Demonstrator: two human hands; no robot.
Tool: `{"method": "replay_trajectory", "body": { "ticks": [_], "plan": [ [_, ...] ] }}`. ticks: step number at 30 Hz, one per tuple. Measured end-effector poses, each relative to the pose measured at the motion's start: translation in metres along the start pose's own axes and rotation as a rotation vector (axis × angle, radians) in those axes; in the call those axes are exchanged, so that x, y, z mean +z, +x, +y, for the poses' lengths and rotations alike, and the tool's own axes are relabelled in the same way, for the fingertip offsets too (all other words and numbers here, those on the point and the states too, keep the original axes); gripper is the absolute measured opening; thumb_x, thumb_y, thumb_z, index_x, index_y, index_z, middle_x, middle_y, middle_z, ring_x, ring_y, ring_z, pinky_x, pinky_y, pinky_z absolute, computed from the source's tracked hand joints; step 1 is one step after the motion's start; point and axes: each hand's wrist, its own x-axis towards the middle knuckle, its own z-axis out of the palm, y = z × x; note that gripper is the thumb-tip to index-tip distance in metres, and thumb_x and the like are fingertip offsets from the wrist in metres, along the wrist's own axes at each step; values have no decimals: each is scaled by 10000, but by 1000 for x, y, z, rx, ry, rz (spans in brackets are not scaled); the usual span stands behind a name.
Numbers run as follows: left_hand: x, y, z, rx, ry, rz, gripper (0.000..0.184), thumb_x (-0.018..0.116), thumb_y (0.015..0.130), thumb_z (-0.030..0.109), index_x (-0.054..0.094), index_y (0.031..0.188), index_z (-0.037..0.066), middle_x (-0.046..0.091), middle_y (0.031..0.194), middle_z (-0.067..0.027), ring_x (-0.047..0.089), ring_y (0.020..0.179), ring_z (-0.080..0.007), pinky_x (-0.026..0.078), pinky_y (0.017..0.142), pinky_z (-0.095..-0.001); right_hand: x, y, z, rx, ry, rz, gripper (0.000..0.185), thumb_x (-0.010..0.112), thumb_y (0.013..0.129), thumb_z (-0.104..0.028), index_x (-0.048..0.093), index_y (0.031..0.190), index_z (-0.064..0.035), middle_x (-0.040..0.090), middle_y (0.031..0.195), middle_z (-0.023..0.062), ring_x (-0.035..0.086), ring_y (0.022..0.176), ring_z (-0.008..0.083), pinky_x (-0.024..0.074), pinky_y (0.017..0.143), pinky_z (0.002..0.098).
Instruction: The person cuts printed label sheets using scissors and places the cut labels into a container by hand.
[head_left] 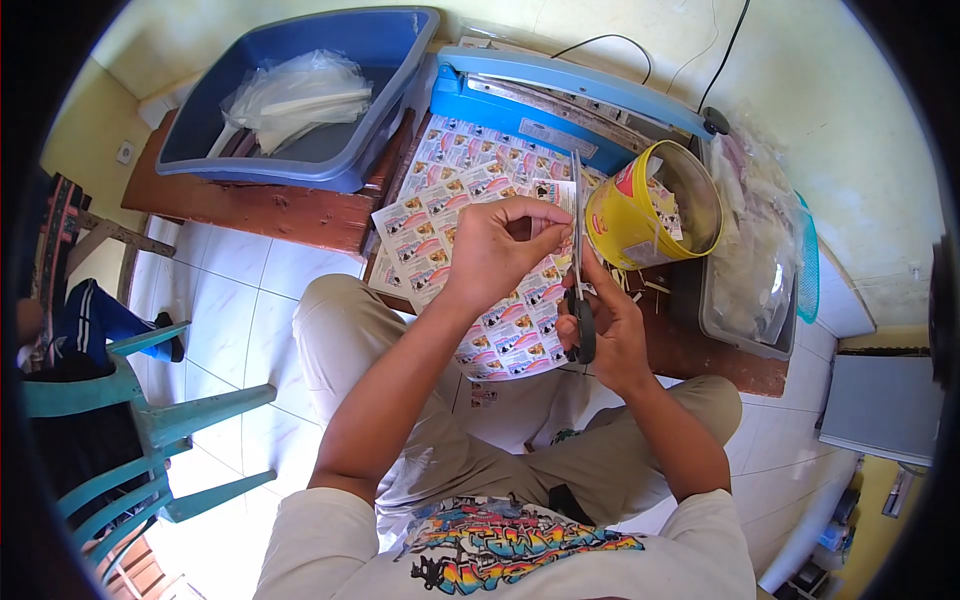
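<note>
My right hand (610, 330) is wrapped round the black handles of a pair of scissors (580, 325), whose long metal blades point away from me. Just left of the blades, my left hand (505, 250) is closed, thumb and forefinger pinching a small piece of printed paper (555, 193). Part of that piece is hidden by the fingers. Under both hands lie sheets of printed labels (415, 235), overlapping and covered in repeated coloured pictures. A yellow bucket (625, 220) stands tilted right of the scissors, with cut paper pieces (665, 212) inside.
A blue paper cutter (540, 130) stands behind the sheets. On the left, a blue tub (270, 165) holds clear plastic bags (300, 95). A grey bin (750, 330) with plastic bags is at right. Green chair legs (210, 410) and a person's blue trouser leg (110, 320) are at left.
</note>
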Motion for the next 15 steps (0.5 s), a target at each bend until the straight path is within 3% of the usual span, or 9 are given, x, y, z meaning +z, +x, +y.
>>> {"method": "replay_trajectory", "body": {
  "ticks": [6,15],
  "plan": [
    [1,-1,1,6,6,2,167,767,921,-12,767,1083,-54,786,951,-104,744,851,-121,612,794,-262,0,0,4,-16,3,6,976,826,854,18,277,1658,-55,519,1273,78,594,930,105,542,837,252],
    [1,-1,1,6,-57,-12,162,765,925,-15,764,1083,-48,777,938,-88,729,845,-110,611,804,-264,-1,0,5,-7,24,13,952,816,877,8,284,1660,-90,522,1312,87,619,868,91,569,668,250]
  ]
}}
